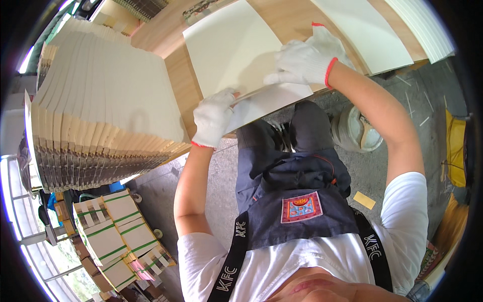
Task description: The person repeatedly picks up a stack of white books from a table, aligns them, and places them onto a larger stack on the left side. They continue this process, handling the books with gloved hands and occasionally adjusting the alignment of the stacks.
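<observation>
A large cream-white sheet (226, 45) of paper or thin card lies on the wooden table in front of me. A white strip (266, 104) shows below its near edge; I cannot tell whether it is a folded flap or another sheet. My left hand (214, 117), in a white knit glove with a red cuff, is closed on the sheet's near left corner. At the right side my right hand (304, 63), gloved alike, has its fingers bent over the near edge, closed on the sheet. A white knit cloth or glove with a red edge (329, 43) lies just beyond it.
A tall fanned stack of white boards (105, 85) stands at the left. More white sheets (370, 35) lie at the right, beside another stack (422, 27). Below the table are a round tub (370, 136) and strapped bundles on a pallet (121, 236).
</observation>
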Motion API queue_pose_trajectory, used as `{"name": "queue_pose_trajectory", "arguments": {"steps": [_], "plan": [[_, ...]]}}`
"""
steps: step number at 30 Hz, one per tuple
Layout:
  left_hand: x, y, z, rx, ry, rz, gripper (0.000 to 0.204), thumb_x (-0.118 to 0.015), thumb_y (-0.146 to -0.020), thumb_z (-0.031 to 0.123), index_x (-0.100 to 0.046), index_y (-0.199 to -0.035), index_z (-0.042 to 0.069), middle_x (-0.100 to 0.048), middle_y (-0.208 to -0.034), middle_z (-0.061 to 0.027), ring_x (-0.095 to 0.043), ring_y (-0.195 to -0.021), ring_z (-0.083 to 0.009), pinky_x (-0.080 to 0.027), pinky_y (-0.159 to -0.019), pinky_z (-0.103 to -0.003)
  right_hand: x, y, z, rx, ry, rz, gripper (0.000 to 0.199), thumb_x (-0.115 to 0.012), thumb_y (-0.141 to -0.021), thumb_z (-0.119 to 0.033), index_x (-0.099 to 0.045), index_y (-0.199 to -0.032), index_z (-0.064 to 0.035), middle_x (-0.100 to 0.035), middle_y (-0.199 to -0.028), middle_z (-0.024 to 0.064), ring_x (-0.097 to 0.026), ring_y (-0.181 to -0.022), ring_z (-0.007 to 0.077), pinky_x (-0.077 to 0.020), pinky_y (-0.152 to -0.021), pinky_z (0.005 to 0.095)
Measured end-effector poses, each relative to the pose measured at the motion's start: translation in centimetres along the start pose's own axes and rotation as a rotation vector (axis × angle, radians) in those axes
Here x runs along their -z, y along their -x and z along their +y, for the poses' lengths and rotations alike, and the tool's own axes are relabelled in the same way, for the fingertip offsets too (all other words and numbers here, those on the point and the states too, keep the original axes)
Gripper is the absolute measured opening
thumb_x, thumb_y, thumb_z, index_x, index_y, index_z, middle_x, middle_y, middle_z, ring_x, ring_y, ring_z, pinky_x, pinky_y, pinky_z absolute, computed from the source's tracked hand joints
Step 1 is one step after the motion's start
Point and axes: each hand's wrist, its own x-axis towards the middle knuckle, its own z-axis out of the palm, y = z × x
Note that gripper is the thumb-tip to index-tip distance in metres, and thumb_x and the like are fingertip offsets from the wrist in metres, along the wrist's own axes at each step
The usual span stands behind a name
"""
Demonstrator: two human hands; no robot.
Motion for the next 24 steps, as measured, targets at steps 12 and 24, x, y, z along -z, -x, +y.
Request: {"name": "queue_pose_trajectory", "arguments": {"steps": [12,24], "plan": [[-3.1,-3.5,-6.7,0.538,0.524,-0.332,0.043,-0.089,-0.074,0.035,-0.064,-0.079,0.001,-0.058,-0.071,-0.0018,-0.052,-0.064,-0.012,-0.044,-0.06,-0.031,-3.3,-1.7,3.9,-0.216,-0.617,-0.049,0.034,-0.074,-0.08,-0.041,-0.075,-0.088,-0.0077,-0.065,-0.074,0.0078,-0.06,-0.073,0.0206,-0.0455,-0.067,0.0353],[-1.7,-4.1,-6.2,0.182,0.216,-0.323,0.053,-0.086,-0.075,0.029,-0.061,-0.12,0.015,-0.059,-0.12,-0.0091,-0.066,-0.094,-0.0234,-0.054,-0.078,-0.035,-5.8,-1.3,3.0,-0.271,-0.569,0.161,0.04,-0.075,-0.081,-0.044,-0.067,-0.09,-0.0054,-0.064,-0.085,0.0093,-0.062,-0.082,0.023,-0.0476,-0.074,0.0349]]}}
